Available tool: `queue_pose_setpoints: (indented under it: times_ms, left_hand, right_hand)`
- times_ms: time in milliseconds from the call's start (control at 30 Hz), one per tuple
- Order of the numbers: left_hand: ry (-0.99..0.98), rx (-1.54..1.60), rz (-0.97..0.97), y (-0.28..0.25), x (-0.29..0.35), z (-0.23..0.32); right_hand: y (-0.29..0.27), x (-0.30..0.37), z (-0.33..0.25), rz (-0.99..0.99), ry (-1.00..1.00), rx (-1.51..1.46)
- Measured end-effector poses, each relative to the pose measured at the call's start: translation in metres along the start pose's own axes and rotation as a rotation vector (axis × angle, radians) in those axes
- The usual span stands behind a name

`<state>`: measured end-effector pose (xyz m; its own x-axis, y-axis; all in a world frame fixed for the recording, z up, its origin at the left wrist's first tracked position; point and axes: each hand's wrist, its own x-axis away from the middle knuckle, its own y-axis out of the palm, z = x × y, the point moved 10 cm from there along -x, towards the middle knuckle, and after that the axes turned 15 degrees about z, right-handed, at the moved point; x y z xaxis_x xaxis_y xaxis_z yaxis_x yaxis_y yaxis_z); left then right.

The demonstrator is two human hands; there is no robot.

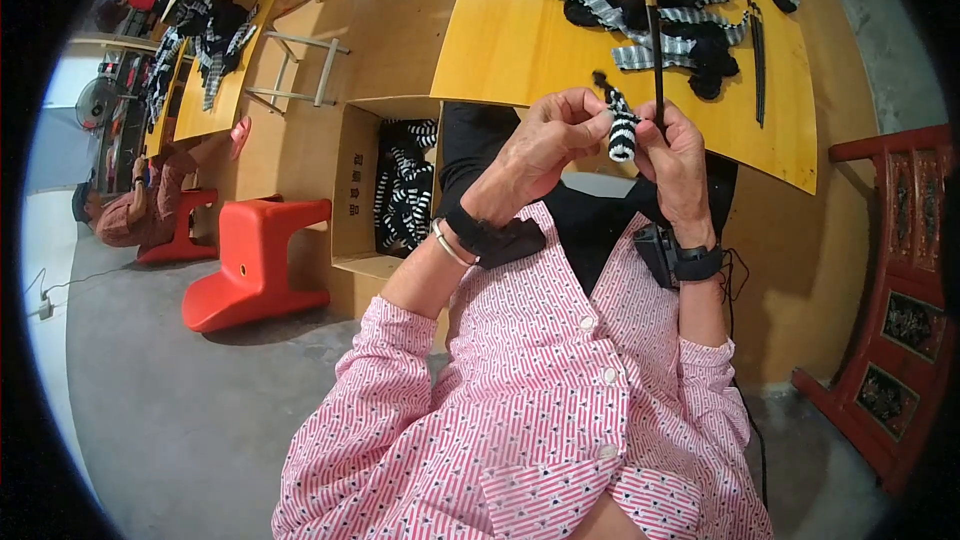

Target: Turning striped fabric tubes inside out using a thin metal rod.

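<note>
My left hand (550, 145) pinches the edge of a small black-and-white striped knitted tube (621, 137) between thumb and fingertips. The tube's open round end faces me, and a dark tuft shows at its far end. Close beside it, my right hand (677, 160) is closed around the lower end of a long, thin black rod (655, 50). That rod runs away from me over the table. My right thumb lies near the tube's edge; whether it touches the knit I cannot tell. Several grey-and-black striped knitted pieces (655, 57) lie heaped on the yellow tabletop (490, 40).
More thin black rods (757, 65) lie at the table's right. Left of my legs stands a cardboard box (352, 145) holding striped knitted pieces (405, 185). A red stool (255, 260) lies tipped beyond it. A carved wooden chair (900, 320) is at right; another person (140, 205) sits far left.
</note>
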<state>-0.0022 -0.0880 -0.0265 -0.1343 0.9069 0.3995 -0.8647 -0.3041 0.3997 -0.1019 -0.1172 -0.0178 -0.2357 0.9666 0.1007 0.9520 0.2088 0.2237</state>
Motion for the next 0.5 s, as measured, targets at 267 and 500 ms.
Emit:
queue_pose_setpoints:
  times_ms: [267, 500]
  left_hand:
    - [-0.027, 0.142, 0.029, 0.001, -0.009, -0.003]
    - [-0.056, 0.139, -0.227, 0.022, -0.001, 0.0]
  right_hand:
    - [0.0, -0.002, -0.001, 0.1, -0.024, -0.056]
    - [0.0, -0.001, -0.003, 0.082, -0.021, -0.133]
